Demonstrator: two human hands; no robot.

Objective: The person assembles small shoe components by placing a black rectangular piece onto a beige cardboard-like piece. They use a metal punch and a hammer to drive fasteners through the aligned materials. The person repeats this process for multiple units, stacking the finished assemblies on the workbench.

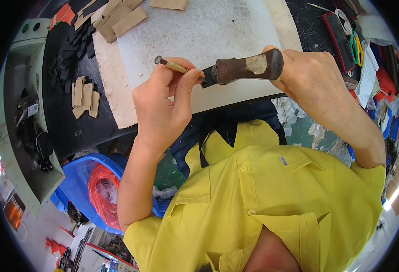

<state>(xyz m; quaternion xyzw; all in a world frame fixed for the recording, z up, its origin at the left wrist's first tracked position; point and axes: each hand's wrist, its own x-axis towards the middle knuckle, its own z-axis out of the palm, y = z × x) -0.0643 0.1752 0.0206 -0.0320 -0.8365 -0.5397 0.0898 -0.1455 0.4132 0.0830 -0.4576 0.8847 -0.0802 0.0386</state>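
Note:
My left hand [165, 97] is closed in a pinch on a thin punch [176, 66] with a round metal end and a pale wrapped shaft. The punch lies slanted, its other end by my thumb tip. A small black piece [210, 78] shows between my left fingertips and the hammer head; whether it is held I cannot tell. My right hand [306, 75] is wrapped round the handle of a hammer [235, 70], which is mostly hidden. The hammer's dark, worn head is above the near edge of the white work board [172, 41].
Tan strips [88, 97] and a heap of black strips [70, 56] lie on the dark table at left. More tan pieces [122, 20] sit at the board's far left. A red case [337, 41] and cables are far right. A blue bin [79, 174] stands below left.

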